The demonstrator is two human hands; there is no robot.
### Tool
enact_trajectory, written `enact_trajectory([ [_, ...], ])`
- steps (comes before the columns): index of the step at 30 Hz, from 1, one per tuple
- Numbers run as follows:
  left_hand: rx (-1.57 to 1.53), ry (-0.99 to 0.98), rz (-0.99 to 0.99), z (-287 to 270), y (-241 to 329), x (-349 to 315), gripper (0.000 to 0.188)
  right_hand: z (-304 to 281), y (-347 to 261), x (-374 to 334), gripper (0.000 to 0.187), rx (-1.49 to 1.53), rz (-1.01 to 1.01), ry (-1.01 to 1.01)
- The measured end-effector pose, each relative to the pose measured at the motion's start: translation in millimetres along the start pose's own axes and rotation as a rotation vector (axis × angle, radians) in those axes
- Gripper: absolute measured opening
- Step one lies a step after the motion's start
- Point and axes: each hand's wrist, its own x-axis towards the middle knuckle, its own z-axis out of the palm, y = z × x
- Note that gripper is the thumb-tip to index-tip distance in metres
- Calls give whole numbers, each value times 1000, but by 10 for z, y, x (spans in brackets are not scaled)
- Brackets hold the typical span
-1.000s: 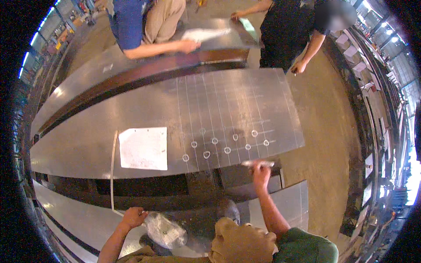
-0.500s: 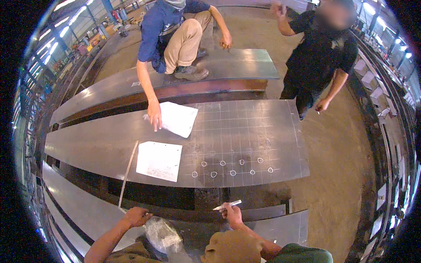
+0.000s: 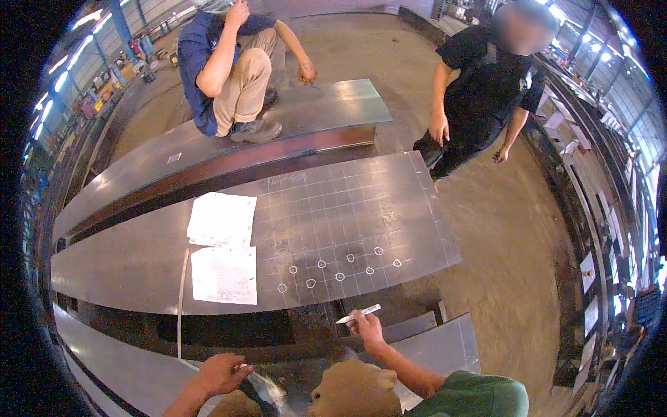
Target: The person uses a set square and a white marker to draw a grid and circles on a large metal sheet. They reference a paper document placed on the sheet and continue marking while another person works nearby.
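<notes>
My right hand (image 3: pixel 367 330) grips a white marker pen (image 3: pixel 358 314), its tip pointing left above the gap in front of a steel beam (image 3: pixel 132 264). Chalk-like grid lines and several small white circles (image 3: pixel 340 276) are drawn on the beam's flat face. My left hand (image 3: pixel 224 374) is at the lower left near my knee, fingers curled together with a small white bit at the fingertips; I cannot make out what it is. Two printed paper sheets lie on the beam, a far one (image 3: pixel 221 219) and a near one (image 3: pixel 224 276). Beside them runs a thin pale strip (image 3: pixel 182 306).
A person in dark blue (image 3: pixel 201 69) squats on a second steel beam (image 3: pixel 333 104) beyond. Another person in black (image 3: pixel 479 90) stands at the right on the brown floor (image 3: pixel 507 229). Dark gaps separate the beams. Steel pieces (image 3: pixel 556 125) line the right side.
My view has shifted. The squatting person has taken a hand off the far sheet and raised it to the head; the standing person has lowered an arm. I still hold the marker.
</notes>
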Motion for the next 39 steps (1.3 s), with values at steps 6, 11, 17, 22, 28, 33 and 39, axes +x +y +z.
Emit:
enact_trajectory([
  [6, 17, 36, 115, -38, -148, 202, 50, -168, -75, -263, 27, 56, -25, 193],
  [11, -47, 149, 331, -84, -368, 234, 47, -52, 30, -320, 26, 81, -19, 286],
  [17, -187, -8, 445, -426, 111, 866, 47, 80, 285, -439, 24, 338, 90, 195],
  [22, -724, 8, 678, -711, 705, 866, 42, 419, 473, -422, 23, 449, 167, 111],
  [28, -1904, -354, 1168, -740, 1152, 487, 44, 227, 294, -394, 29, 248, 65, 214],
  [33, -2076, -453, 1695, -619, 1557, 16, 42, 381, -481, -990, 26, 438, 38, 356],
  [39, -1977, -512, 1750, -569, 1689, -212, 40, -23, 115, -673, 23, 454, 69, 350],
])
